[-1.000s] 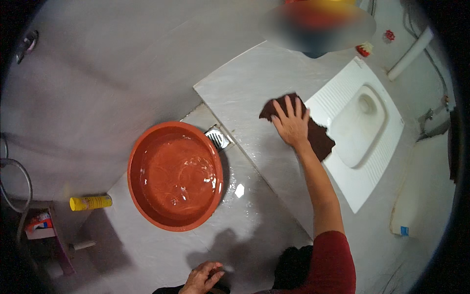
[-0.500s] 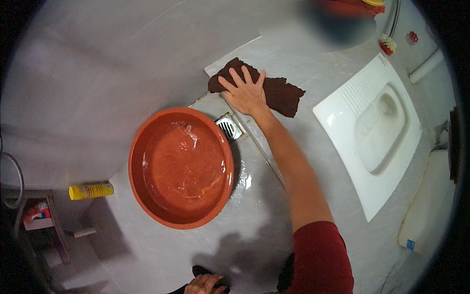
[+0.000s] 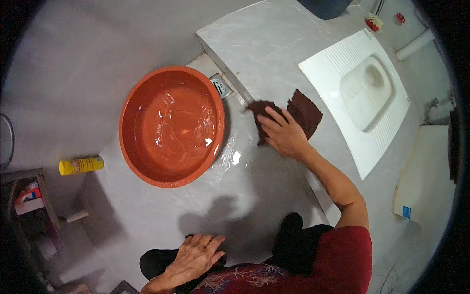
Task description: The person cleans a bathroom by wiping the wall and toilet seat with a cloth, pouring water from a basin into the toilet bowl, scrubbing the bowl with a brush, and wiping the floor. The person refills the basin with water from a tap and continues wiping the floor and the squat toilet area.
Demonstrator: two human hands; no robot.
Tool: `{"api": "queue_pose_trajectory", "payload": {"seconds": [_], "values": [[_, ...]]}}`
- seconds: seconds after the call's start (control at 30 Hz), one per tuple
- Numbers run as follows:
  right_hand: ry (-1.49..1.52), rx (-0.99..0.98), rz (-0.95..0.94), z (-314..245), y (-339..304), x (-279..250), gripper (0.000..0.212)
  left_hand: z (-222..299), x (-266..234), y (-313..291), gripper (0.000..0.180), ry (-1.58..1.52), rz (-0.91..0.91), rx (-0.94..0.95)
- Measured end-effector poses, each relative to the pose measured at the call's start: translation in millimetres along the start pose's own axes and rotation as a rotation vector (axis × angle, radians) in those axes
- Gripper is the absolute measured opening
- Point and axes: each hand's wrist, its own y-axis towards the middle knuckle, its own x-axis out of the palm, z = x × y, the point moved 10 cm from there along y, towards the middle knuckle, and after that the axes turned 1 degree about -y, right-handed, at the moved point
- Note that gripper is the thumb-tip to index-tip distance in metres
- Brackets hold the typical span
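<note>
Currently, right hand (image 3: 284, 132) palm-down on a dark brown cloth (image 3: 307, 115), fingers spread and pressing from above rather than closed round it; slight blur at the fingertips. Cloth lies rumpled at the lip of the raised tiled step (image 3: 254, 44), its right end just beside the white squat toilet (image 3: 338, 63). Left hand (image 3: 196, 257) lies over a dark-clothed knee (image 3: 152, 262), palm down, fingers loosely extended, holding nothing visible. Round orange basin (image 3: 124, 127) with water stands on the lower floor, left of the cloth and apart from it; metal drain grate (image 3: 220, 86) near its upper right rim. Yellow can (image 3: 81, 165) on its side, farther left.
</note>
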Motion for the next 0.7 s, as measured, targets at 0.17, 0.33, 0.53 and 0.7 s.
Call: {"api": "queue_pose_trajectory", "payload": {"seconds": [0.17, 0.33, 0.53, 0.7], "values": [[-0.092, -0.236, -0.117, -54, -28, 29, 0.013, 5, 0, -20, 0.037, 0.013, -0.03, 0.031], [-0.013, 0.203, 0.079, -29, 50, 32, 0.022, 1, -2, -34, 0.038, -0.011, -0.016, 0.025], [0.201, 0.568, 0.025, -49, 25, 125, 0.052, 0, -3, -55, 0.041, 0.006, 0.029, 0.064], [0.527, 0.803, 0.058, -116, 0, 147, 0.036, -10, 4, -73, 0.041, -0.014, 0.014, 0.073]]}}
